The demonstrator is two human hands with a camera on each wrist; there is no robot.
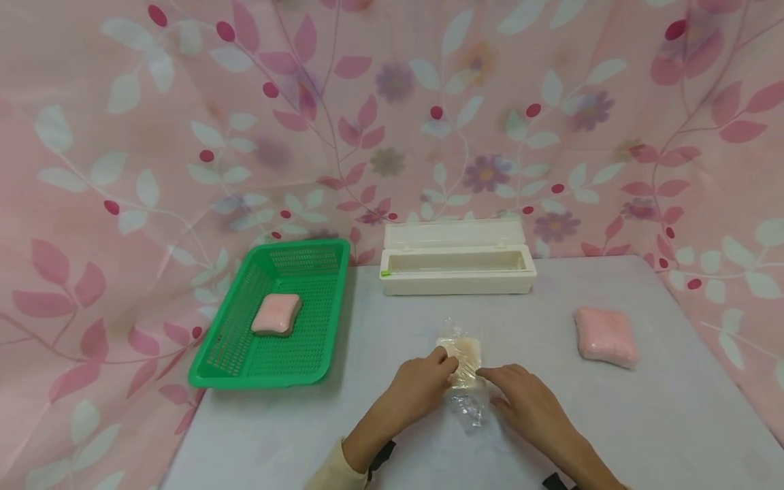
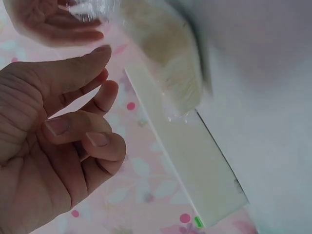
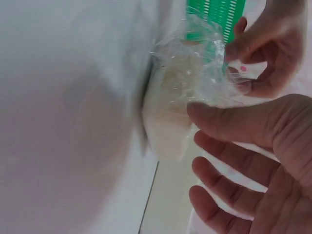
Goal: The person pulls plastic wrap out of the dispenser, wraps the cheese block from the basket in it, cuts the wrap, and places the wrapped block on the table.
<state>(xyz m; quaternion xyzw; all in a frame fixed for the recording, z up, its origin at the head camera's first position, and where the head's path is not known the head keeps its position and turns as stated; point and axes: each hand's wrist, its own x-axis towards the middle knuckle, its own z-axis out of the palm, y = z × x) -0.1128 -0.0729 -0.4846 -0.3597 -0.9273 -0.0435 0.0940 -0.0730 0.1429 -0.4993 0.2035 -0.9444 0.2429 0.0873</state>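
A cream-coloured cushion-shaped block (image 1: 463, 354) wrapped in clear plastic film lies on the table between the two hands. Crinkled loose film (image 1: 468, 408) spreads from its near end, and more sticks out at the far end. At the block's left side is the left hand (image 1: 422, 384), its fingers loosely bent; the left wrist view shows nothing between thumb and fingers. From the right, the right hand (image 1: 529, 401) reaches in with spread, relaxed fingers. Its thumb (image 3: 209, 117) lies against or just beside the film; contact is hard to tell.
A green plastic basket (image 1: 331, 340) at the left holds a pink block (image 1: 278, 314). Behind the hands stands a long white box (image 1: 459, 284) with its lid raised and a green slider on its edge. Another pink block (image 1: 606, 337) lies at the right. Floral cloth hangs behind.
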